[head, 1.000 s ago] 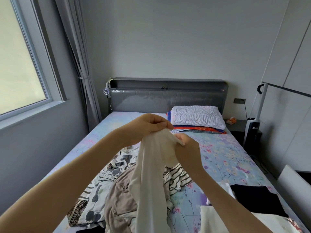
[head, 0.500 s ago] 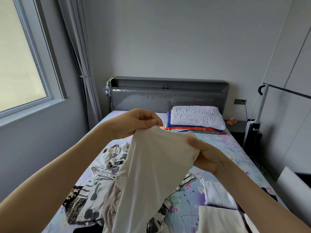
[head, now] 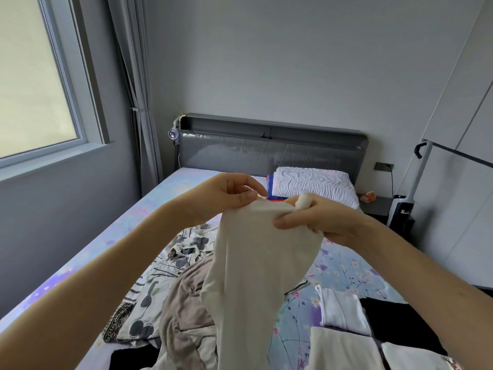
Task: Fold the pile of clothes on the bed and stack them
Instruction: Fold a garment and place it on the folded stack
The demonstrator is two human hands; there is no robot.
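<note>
The left hand (head: 226, 198) and right hand (head: 320, 217) each pinch the top edge of a cream garment (head: 256, 263), which hangs above the bed (head: 165, 193) and is not yet folded. Folded white pieces (head: 341, 311) lie near right. The crumpled pile (head: 176, 289) waits beneath, so I judge much remains.

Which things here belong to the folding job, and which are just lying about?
Job: cream garment, gripped by left hand and right hand; unfolded pile; folded white piece; folded black piece; bed.
Lying about: pillow; curtain; nightstand; window.
</note>
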